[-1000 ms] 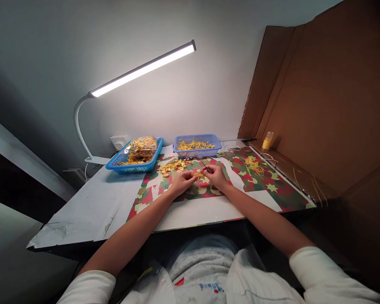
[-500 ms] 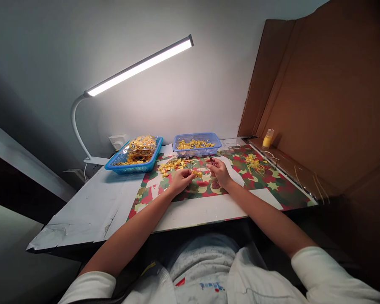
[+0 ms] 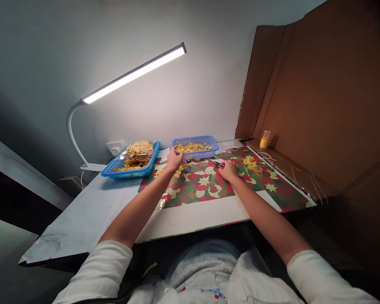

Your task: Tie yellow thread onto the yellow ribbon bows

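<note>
My left hand has reached to the left end of the blue-violet basket, its fingers pinched over the rim; what they hold, if anything, is too small to make out. Inside that basket lie many small gold ribbon pieces. My right hand rests low over the patterned sheet, closed on dark slim tweezers that point to the left. Between the hands, partly behind my left forearm, are loose yellow-gold ribbon pieces.
A bright blue basket with a plastic bag of gold pieces stands at left. Yellow strings lie in a pile at right. A small jar of yellow stuff stands by the cardboard wall. A lamp hangs over the table.
My left hand has moved from the middle of the sheet, where it pinched a gold ribbon piece, up to the basket. My right hand has lowered slightly rightward with the tweezers.
</note>
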{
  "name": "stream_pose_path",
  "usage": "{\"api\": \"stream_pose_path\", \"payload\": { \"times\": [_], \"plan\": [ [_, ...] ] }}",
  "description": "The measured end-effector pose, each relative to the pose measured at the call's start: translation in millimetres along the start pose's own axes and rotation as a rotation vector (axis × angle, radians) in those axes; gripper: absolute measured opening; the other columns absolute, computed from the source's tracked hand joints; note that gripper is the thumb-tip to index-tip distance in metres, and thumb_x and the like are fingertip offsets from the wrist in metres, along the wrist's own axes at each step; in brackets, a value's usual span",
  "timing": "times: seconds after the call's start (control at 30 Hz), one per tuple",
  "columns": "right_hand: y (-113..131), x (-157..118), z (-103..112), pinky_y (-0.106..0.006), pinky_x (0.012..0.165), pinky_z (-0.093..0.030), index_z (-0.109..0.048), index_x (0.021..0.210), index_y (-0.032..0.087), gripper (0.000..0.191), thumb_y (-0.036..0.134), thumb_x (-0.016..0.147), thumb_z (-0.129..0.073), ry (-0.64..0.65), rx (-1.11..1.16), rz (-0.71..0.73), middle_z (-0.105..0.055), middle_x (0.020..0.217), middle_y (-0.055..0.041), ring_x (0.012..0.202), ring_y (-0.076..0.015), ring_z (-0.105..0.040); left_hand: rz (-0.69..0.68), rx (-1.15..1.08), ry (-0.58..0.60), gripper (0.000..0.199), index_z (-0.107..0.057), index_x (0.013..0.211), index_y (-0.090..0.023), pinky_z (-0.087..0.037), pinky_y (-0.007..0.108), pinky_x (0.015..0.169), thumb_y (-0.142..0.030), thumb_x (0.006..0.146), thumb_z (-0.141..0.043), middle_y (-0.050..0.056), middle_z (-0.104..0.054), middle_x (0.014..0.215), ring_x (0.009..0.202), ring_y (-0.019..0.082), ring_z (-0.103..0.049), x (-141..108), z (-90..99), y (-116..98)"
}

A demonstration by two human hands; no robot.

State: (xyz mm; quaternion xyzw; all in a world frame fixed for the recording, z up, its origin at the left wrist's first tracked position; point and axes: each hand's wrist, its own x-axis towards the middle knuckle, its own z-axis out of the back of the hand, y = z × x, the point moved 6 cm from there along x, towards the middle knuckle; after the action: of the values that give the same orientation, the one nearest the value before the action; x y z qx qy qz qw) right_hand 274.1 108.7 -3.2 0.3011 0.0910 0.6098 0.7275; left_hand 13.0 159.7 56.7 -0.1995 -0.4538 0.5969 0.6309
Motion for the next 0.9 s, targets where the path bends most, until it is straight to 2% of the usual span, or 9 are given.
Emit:
{"api": "stream_pose_path", "payload": {
  "times": [0.07,0.2,0.27,0.33,0.43,0.53,0.63,0.77,0.9],
  "plan": [
    [-0.3,2.1,-2.4,-0.032,0.083,-0.039,-0.069,0.093,0.015,0.022,0.019,0.074,-0.058,0.006,-0.032,-0.002,-0.065,0.103,-0.0124,0.101,-0.0263,-0.055,-0.080,0.039,0.024,0.040,-0.058,0.116,-0.013,-0.047,0.031,0.072,-0.024,0.078,-0.053,0.009,-0.070,0.095,0.070,0.018,-0.063,-20.6,2.0,2.4],
    [1.2,-0.3,-3.7,-0.034,0.083,-0.040,-0.069,0.096,0.016,0.023,0.023,0.077,-0.058,0.013,-0.077,0.008,-0.063,0.107,-0.0124,0.105,-0.0291,-0.052,-0.217,0.126,0.108,0.016,-0.067,0.084,-0.017,-0.046,0.029,0.072,-0.023,0.074,-0.056,0.005,-0.070,0.085,0.071,0.018,-0.061,-57.2,3.4,8.2],
    [5.2,-5.0,-1.7,-0.037,0.083,-0.040,-0.068,0.099,0.016,0.025,0.024,0.079,-0.057,0.013,-0.096,0.028,-0.062,0.109,-0.0133,0.108,-0.0317,-0.050,-0.244,0.164,0.107,0.013,-0.067,0.078,-0.018,-0.045,0.030,0.071,-0.021,0.073,-0.056,0.005,-0.070,0.082,0.072,0.019,-0.060,-66.5,4.6,12.4],
    [15.3,-10.4,0.6,-0.040,0.085,-0.039,-0.067,0.103,0.016,0.026,0.024,0.081,-0.055,0.011,-0.111,0.078,-0.060,0.113,-0.0143,0.111,-0.0330,-0.047,-0.242,0.192,0.092,0.013,-0.067,0.076,-0.018,-0.044,0.030,0.069,-0.020,0.072,-0.055,0.005,-0.070,0.080,0.070,0.019,-0.060,-70.0,6.1,17.6],
    [45.5,-15.5,-3.4,-0.041,0.090,-0.037,-0.067,0.102,0.018,0.024,0.026,0.084,-0.053,0.053,-0.114,0.231,-0.060,0.115,-0.0123,0.114,-0.0301,-0.045,-0.223,0.215,0.060,0.013,-0.067,0.075,-0.018,-0.043,0.030,0.066,-0.020,0.072,-0.054,0.005,-0.069,0.077,0.067,0.018,-0.059,-69.7,9.9,25.4],
    [82.3,-13.6,-20.7,-0.040,0.092,-0.036,-0.070,0.090,0.022,0.016,0.032,0.078,-0.066,0.177,-0.102,0.384,-0.064,0.110,-0.0090,0.111,-0.0281,-0.047,-0.214,0.225,0.043,0.015,-0.067,0.074,-0.018,-0.044,0.030,0.066,-0.023,0.072,-0.053,0.005,-0.069,0.076,0.066,0.018,-0.059,-69.2,12.8,30.1],
    [103.7,-5.9,-40.7,-0.042,0.090,-0.035,-0.067,0.066,0.019,0.011,0.027,0.070,-0.074,0.275,-0.092,0.394,-0.067,0.093,-0.0110,0.105,-0.0302,-0.051,-0.221,0.228,0.046,0.015,-0.067,0.074,-0.018,-0.045,0.030,0.067,-0.022,0.072,-0.053,0.005,-0.070,0.077,0.067,0.018,-0.060,-70.6,12.4,30.9],
    [105.3,-5.2,-55.6,-0.041,0.086,-0.036,-0.058,0.053,0.017,0.023,0.020,0.073,-0.069,0.341,0.014,0.375,-0.065,0.077,-0.0120,0.098,-0.0292,-0.054,-0.234,0.220,0.051,0.015,-0.067,0.074,-0.019,-0.045,0.030,0.068,-0.021,0.072,-0.053,0.004,-0.070,0.077,0.069,0.018,-0.060,-72.1,10.3,28.8],
    [94.6,-11.2,-51.5,-0.031,0.074,-0.040,-0.056,0.061,0.016,0.024,0.029,0.081,-0.059,0.392,0.254,0.383,-0.062,0.073,-0.0063,0.082,-0.0199,-0.055,-0.249,0.184,0.086,0.015,-0.069,0.074,-0.018,-0.046,0.030,0.068,-0.020,0.071,-0.054,0.004,-0.071,0.077,0.067,0.018,-0.060,-72.5,8.9,26.0]
  ]
}}
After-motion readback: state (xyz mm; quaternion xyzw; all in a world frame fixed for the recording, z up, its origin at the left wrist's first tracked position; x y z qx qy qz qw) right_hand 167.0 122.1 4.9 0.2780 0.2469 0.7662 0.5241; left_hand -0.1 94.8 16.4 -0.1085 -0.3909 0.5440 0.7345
